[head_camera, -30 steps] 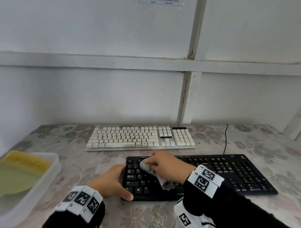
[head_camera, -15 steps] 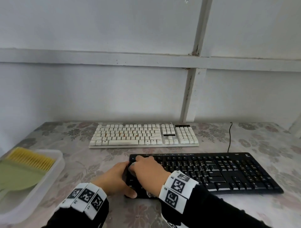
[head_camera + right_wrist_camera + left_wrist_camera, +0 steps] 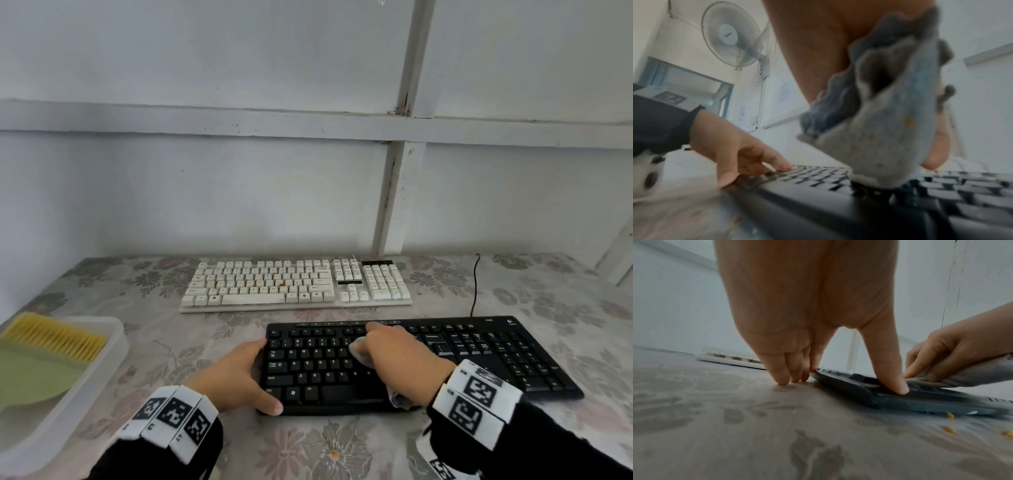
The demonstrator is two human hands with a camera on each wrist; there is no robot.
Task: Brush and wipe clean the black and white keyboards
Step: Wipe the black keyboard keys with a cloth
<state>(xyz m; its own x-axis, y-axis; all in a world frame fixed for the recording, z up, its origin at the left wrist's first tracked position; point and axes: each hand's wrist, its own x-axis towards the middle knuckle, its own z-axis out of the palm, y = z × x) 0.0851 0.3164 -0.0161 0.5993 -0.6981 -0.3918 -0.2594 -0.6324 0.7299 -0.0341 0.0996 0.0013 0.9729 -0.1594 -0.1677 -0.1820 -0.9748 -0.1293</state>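
Observation:
The black keyboard [image 3: 479,356] lies near the front of the flowered table, with the white keyboard [image 3: 294,284] behind it by the wall. My left hand [image 3: 239,373] braces the black keyboard's left end. Its straight fingers rest on the tablecloth and its thumb [image 3: 894,379] presses on the front left corner. My right hand [image 3: 400,356] grips a crumpled grey cloth [image 3: 359,353] and presses it on the keys near the middle of the letter block. The right wrist view shows the cloth [image 3: 890,129] bunched in the palm, touching the black keys [image 3: 818,178].
A translucent tray [image 3: 113,346] at the left edge holds a yellow brush [image 3: 54,334] and a green dustpan [image 3: 30,373]. The black cable [image 3: 474,284] runs back to the wall. Orange crumbs [image 3: 948,430] lie on the cloth before the keyboard.
My right hand has slid the cloth from the black keyboard's left end rightward to the middle of the letter keys. My left hand has stayed on the left end.

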